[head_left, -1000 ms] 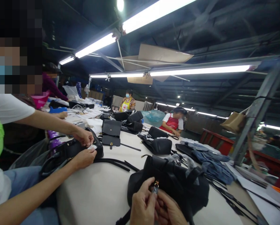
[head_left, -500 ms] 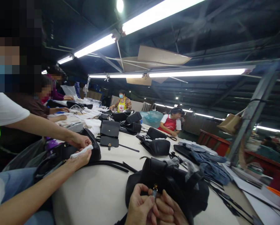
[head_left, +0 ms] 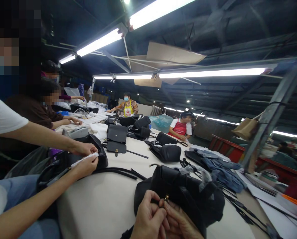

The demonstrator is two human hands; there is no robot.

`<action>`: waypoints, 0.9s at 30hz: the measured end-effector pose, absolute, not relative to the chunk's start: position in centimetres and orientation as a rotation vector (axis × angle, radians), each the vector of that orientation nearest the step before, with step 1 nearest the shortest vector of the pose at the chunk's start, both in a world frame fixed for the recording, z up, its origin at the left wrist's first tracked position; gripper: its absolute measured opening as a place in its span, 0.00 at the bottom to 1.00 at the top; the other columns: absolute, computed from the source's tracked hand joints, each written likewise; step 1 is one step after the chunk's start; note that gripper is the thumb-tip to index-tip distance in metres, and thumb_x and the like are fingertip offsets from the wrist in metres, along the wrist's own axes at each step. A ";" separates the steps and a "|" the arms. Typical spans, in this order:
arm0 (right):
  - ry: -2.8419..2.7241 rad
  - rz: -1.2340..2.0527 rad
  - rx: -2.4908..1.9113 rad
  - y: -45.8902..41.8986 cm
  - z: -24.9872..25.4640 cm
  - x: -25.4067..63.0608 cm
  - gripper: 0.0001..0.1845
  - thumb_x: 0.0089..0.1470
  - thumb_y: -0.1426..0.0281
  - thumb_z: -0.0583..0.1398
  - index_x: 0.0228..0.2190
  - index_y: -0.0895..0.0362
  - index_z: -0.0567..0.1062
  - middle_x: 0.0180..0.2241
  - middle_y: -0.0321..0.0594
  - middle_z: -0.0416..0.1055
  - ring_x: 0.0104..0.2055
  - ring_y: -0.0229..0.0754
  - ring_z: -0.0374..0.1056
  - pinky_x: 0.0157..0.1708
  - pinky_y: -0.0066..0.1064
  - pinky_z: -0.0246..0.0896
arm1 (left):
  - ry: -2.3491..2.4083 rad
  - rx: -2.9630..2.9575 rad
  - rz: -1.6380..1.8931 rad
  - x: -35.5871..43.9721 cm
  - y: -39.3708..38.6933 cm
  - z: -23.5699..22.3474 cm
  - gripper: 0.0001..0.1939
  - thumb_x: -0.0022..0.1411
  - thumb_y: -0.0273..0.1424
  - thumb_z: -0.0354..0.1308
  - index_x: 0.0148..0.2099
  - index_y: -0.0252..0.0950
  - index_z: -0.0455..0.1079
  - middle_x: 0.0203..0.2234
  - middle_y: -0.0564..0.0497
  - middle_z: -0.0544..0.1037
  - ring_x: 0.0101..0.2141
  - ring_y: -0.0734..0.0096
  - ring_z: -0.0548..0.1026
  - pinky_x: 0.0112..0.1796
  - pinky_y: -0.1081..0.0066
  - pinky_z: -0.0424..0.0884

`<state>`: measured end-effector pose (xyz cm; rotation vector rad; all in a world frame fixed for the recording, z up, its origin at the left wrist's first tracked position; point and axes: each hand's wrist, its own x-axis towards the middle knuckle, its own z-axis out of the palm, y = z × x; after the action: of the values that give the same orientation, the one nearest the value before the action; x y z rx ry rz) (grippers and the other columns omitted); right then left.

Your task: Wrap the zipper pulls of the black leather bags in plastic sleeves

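A black leather handbag (head_left: 178,179) rests on the table right in front of me, its small gold clasp (head_left: 166,198) facing me. Just below that clasp, my left hand (head_left: 149,214) is closed, thumb and fingers pinched. My right hand (head_left: 180,220) meets it from the other side, fingers bent and thumb tip by the clasp. Whatever lies between my fingertips is hidden. The lower front of the bag is behind my hands.
At left a co-worker's hands (head_left: 87,156) hold white material over another black bag (head_left: 98,151). Black straps (head_left: 118,171), several more bags (head_left: 116,134) and blue denim cloth (head_left: 218,167) lie on the pale table (head_left: 98,202). Other people work farther along; a metal post (head_left: 265,119) stands at right.
A small grey piece showing under the clasp is now covered by my fingers. My hands stay close together at the bag. The view has shifted slightly.
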<state>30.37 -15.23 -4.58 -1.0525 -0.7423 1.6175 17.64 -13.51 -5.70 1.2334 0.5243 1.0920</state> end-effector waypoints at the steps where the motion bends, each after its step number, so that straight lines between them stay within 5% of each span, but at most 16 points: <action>1: -0.772 1.621 -1.015 -15.2 -4.7 30.4 0.23 0.35 0.56 0.74 0.30 0.58 0.78 0.12 0.25 0.62 0.12 0.25 0.54 0.14 0.16 0.39 | 0.464 1.165 1.043 17.6 -13.3 -5.7 0.22 0.56 0.47 0.61 0.39 0.40 0.54 0.16 0.58 0.73 0.10 0.80 0.62 0.13 0.81 0.55; 6: -0.881 1.588 -0.862 -15.1 -5.4 30.5 0.24 0.39 0.57 0.74 0.35 0.59 0.81 0.11 0.23 0.56 0.13 0.23 0.43 0.15 0.18 0.39 | 0.345 0.961 0.977 17.4 -12.9 -6.1 0.29 0.48 0.51 0.66 0.36 0.39 0.54 0.16 0.55 0.75 0.10 0.81 0.63 0.13 0.82 0.55; 13: -0.801 1.479 -0.942 -15.5 -5.1 29.7 0.25 0.38 0.51 0.72 0.30 0.59 0.79 0.19 0.32 0.70 0.18 0.32 0.64 0.17 0.22 0.55 | 0.579 1.257 1.135 17.6 -13.8 -5.9 0.18 0.60 0.43 0.59 0.40 0.40 0.54 0.16 0.59 0.72 0.11 0.81 0.63 0.13 0.82 0.56; 18: -0.740 1.370 -1.027 -15.2 -4.5 28.9 0.27 0.30 0.51 0.74 0.20 0.61 0.76 0.11 0.27 0.62 0.12 0.26 0.53 0.12 0.18 0.44 | 0.635 1.329 1.104 17.7 -14.4 -5.6 0.12 0.61 0.37 0.56 0.40 0.40 0.55 0.16 0.59 0.72 0.11 0.80 0.63 0.13 0.81 0.56; 21: -0.668 1.350 -1.082 -15.4 -3.7 28.5 0.29 0.24 0.50 0.75 0.17 0.60 0.74 0.12 0.28 0.62 0.13 0.27 0.54 0.12 0.18 0.45 | 0.701 1.420 1.161 17.6 -14.8 -5.1 0.07 0.61 0.31 0.54 0.39 0.40 0.58 0.15 0.60 0.69 0.12 0.79 0.63 0.15 0.80 0.56; 27: -0.886 1.339 -1.058 -15.7 -3.7 28.4 0.28 0.33 0.48 0.72 0.25 0.59 0.77 0.13 0.28 0.62 0.14 0.29 0.54 0.13 0.21 0.48 | 0.719 1.434 1.237 17.3 -14.9 -4.4 0.06 0.60 0.31 0.55 0.39 0.40 0.61 0.15 0.62 0.64 0.14 0.78 0.64 0.17 0.79 0.59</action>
<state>28.42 -15.72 -3.71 -1.0576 -0.8864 1.3392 17.31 -14.95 -4.42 1.4343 0.7186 1.2373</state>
